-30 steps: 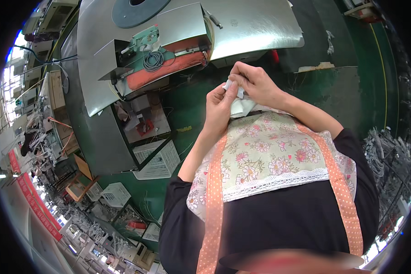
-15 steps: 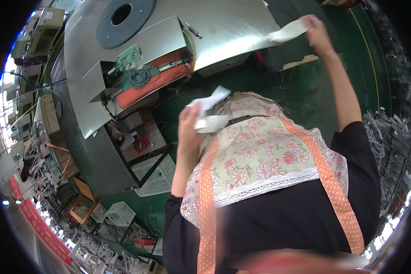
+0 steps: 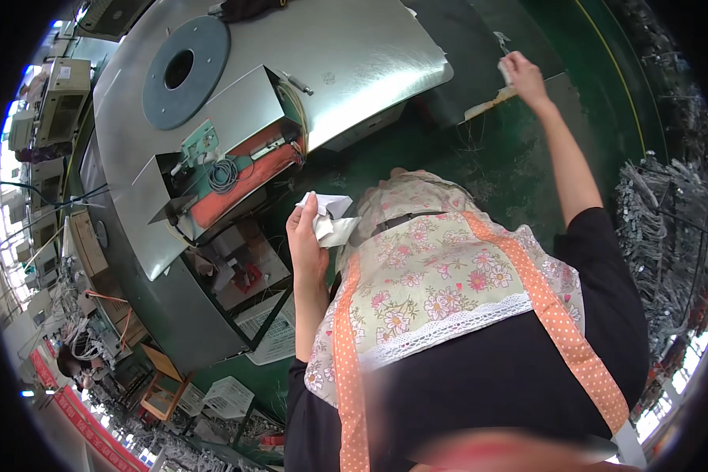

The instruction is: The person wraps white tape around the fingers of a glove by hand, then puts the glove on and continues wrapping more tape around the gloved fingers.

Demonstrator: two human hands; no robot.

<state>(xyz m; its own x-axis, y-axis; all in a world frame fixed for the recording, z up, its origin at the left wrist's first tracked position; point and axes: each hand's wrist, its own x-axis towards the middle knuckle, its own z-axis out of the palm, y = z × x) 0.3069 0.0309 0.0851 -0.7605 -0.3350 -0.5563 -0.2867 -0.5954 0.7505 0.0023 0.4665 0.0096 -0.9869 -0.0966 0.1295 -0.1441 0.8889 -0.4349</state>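
Note:
In my left hand (image 3: 305,236), fingers and thumb close on folded white pieces (image 3: 334,220), which look like paper or thin cloth. They stick out to the right of the hand, beside my flowered apron (image 3: 433,275). My right hand (image 3: 526,79) is stretched out to the far right over a dark surface (image 3: 480,47). Its fingers are closed on a small white piece (image 3: 506,73), mostly hidden by the fingers. Just beyond the fingertips is a small shiny metal thing (image 3: 503,41); I cannot tell whether it is held or lying there.
A metal worktable (image 3: 354,71) stands ahead, with a grey round disc (image 3: 187,72) on it. At its near edge a recess holds a green machine part (image 3: 201,143), coiled cable (image 3: 223,177) and an orange-red pad (image 3: 212,208). White crates (image 3: 228,397) stand lower left; grey bundles (image 3: 661,228) hang at right.
The long white strip in my right hand no longer hangs out; only a small white piece shows. That hand has come slightly nearer. My left hand has shifted left with its white pieces.

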